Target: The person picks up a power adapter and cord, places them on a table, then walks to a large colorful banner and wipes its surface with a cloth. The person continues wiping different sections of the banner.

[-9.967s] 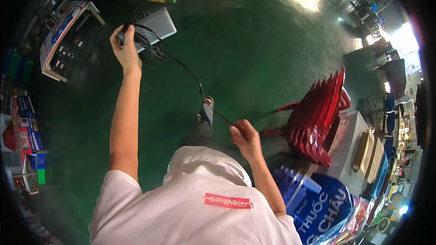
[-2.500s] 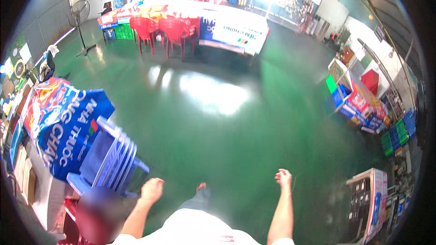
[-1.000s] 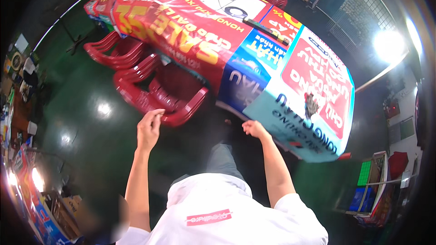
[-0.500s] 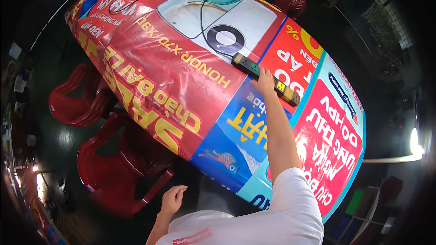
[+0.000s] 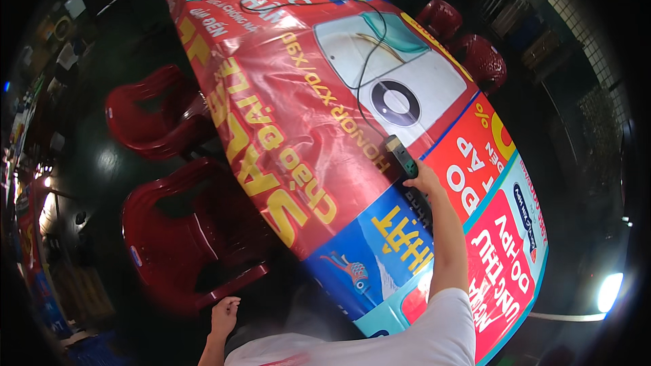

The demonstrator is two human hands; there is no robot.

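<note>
Head view: right hand (image 5: 426,179) gripping dark power strip (image 5: 401,156) on banner-covered table (image 5: 285,129); left hand (image 5: 224,313) loosely open, empty, near red plastic chair (image 5: 178,244)

The right hand (image 5: 424,179) grips a dark power strip (image 5: 401,156) on the banner-covered table (image 5: 285,129).

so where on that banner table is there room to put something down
Free: the red-and-yellow printed banner between the black cable and the table edge by the dark red plastic chairs. Crowded: around the right hand on the dark power strip.
</note>
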